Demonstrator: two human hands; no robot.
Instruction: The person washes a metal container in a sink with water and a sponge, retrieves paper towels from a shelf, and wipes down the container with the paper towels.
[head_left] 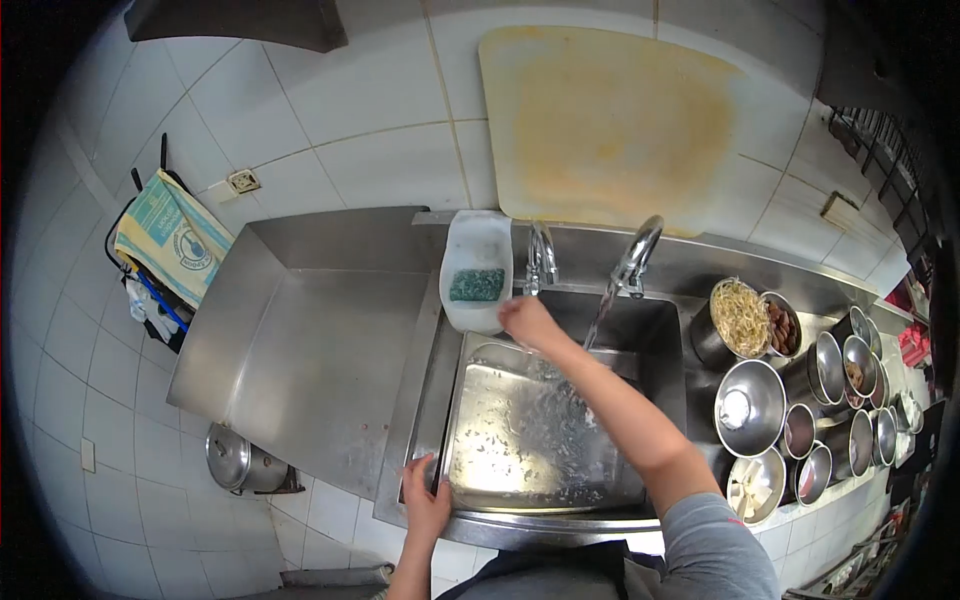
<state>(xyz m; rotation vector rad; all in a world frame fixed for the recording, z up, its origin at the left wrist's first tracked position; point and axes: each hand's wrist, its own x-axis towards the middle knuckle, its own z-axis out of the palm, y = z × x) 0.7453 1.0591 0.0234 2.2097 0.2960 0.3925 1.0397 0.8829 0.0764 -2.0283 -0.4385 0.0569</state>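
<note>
A rectangular metal tray (pixel 500 430) lies in the sink, with shallow water and many small pale bits in it. Water runs from the right faucet (pixel 635 262) down into it. My left hand (pixel 428 500) rests at the tray's near left corner, thumb and fingers apart, touching the metal edge. My right hand (pixel 530 322) is above the tray's far edge, beside a white plastic container (pixel 462 312). Its fingers are curled in; what they hold, if anything, is hidden. A green scouring pad (pixel 477 285) lies inside the container.
A steel drainboard (pixel 340 340) extends left. Right of the sink stand several metal bowls and pots, including a pot of bean sprouts (pixel 740 318) and a shiny bowl (pixel 750 385). A cutting board (pixel 610 120) leans on the wall. A lidded pot (pixel 235 460) stands lower left.
</note>
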